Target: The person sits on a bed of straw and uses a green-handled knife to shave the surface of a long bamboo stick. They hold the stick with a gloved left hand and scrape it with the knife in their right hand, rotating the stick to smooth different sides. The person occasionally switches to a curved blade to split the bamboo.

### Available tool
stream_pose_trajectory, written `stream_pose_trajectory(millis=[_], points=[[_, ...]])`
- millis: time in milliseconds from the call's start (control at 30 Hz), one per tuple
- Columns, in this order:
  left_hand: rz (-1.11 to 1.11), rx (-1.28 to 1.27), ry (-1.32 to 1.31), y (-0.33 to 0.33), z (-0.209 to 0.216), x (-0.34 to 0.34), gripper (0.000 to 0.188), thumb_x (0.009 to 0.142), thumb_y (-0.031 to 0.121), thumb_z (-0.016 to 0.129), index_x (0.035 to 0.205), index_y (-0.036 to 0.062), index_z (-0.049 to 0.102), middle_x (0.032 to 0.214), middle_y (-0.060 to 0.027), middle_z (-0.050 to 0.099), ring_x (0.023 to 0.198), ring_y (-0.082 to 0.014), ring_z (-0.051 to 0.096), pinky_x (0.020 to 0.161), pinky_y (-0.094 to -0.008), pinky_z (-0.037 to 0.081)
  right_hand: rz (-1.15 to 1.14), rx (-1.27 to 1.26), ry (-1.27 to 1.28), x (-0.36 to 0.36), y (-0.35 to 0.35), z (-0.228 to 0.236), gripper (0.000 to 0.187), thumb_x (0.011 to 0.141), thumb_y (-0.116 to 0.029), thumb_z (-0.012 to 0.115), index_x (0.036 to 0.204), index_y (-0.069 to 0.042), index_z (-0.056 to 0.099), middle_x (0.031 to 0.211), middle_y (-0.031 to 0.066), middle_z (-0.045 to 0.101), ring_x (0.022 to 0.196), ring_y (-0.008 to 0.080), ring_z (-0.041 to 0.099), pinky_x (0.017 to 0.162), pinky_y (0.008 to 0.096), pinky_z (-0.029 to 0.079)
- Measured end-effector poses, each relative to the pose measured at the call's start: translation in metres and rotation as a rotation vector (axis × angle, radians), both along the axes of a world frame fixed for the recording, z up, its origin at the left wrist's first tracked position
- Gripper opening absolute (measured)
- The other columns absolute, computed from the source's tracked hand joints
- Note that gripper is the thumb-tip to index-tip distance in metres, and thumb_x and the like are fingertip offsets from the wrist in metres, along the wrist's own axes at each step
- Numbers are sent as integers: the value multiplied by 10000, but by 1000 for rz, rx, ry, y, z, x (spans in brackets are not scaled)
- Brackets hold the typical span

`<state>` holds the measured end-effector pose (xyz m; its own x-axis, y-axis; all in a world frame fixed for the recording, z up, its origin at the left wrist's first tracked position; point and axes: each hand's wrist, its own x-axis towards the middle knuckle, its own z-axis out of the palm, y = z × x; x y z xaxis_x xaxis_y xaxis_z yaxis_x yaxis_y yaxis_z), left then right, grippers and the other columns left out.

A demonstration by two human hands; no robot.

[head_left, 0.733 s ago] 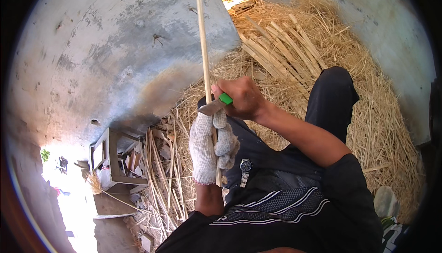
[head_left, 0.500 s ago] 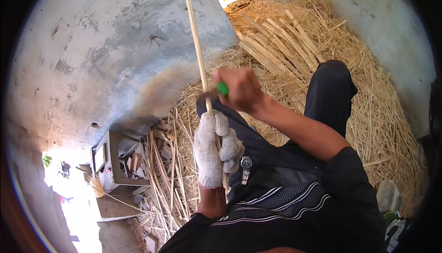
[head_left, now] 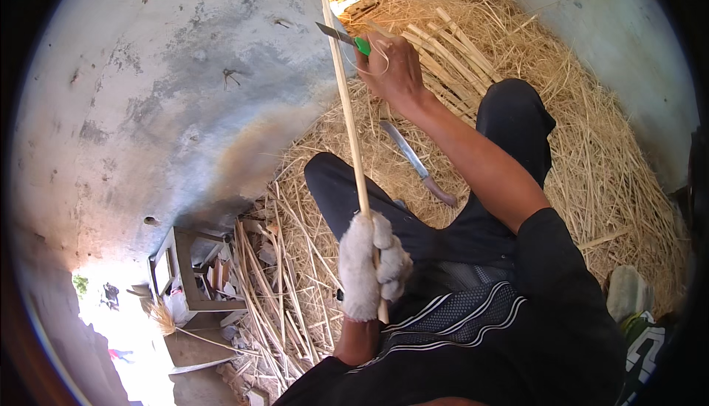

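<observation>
My left hand [head_left: 371, 266], in a white knit glove, is wrapped round the lower part of a long pale bamboo strip [head_left: 346, 103]. The strip rises away from me and runs out at the top edge. My bare right hand [head_left: 394, 70] is closed on the green handle of a knife [head_left: 338, 35]. Its dark blade lies across the strip, far up from the glove. A thin curled shaving [head_left: 378, 57] hangs by the right fingers. On the straw between my legs lies a larger knife [head_left: 410, 153] with a brown handle.
Shavings and straw [head_left: 605, 177] cover the floor. Several split bamboo strips [head_left: 454, 52] lie ahead to the right. At left, a wooden frame box [head_left: 214, 304] holding scraps stands beside long loose strips [head_left: 269, 303]. A pale wall [head_left: 170, 111] rises close on the left.
My right hand and knife have moved up and away along the strip. My left hand has shifted slightly right and nearer my body. The larger knife has come into sight.
</observation>
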<state>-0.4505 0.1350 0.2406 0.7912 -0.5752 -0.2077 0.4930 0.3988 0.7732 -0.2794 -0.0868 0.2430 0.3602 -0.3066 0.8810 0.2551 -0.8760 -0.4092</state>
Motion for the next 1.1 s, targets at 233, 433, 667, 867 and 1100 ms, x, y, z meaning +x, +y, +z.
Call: stream_pose_trajectory(millis=[233,433,667,867,1100], points=[[-89,-66,115,14,1,4,356,1028,388,426,794,120,444,426,1,339,279,-103,297,262,-232,216,-136,185,377,25,-39,11,310,921,-172,535,685,8,623,565,137,597,504,240,620,406,376,465],[-209,489,-277,79,-31,-29,452,966,435,542,787,20,530,549,-52,482,374,-88,393,321,-230,276,-294,704,542,60,-185,5,239,919,-204,552,893,18,637,740,121,658,499,161,562,388,326,399],[33,343,-164,73,-39,10,453,954,521,539,846,83,497,515,-8,405,370,-76,340,320,-230,250,307,159,1460,1,-79,47,555,841,-345,722,1223,30,576,788,154,708,414,94,438,364,258,312],[31,350,-262,62,-48,33,445,959,500,542,889,62,514,545,-37,466,385,-134,438,339,-251,353,1067,632,979,-42,1,56,490,906,-453,643,1056,11,602,707,75,657,418,60,370,394,259,297],[-327,501,-566,59,-39,75,406,998,381,489,1070,-17,524,761,-123,644,661,-213,655,612,-311,525,1066,615,500,-43,47,31,183,932,-179,582,885,-9,635,610,23,614,534,68,515,547,274,429]])
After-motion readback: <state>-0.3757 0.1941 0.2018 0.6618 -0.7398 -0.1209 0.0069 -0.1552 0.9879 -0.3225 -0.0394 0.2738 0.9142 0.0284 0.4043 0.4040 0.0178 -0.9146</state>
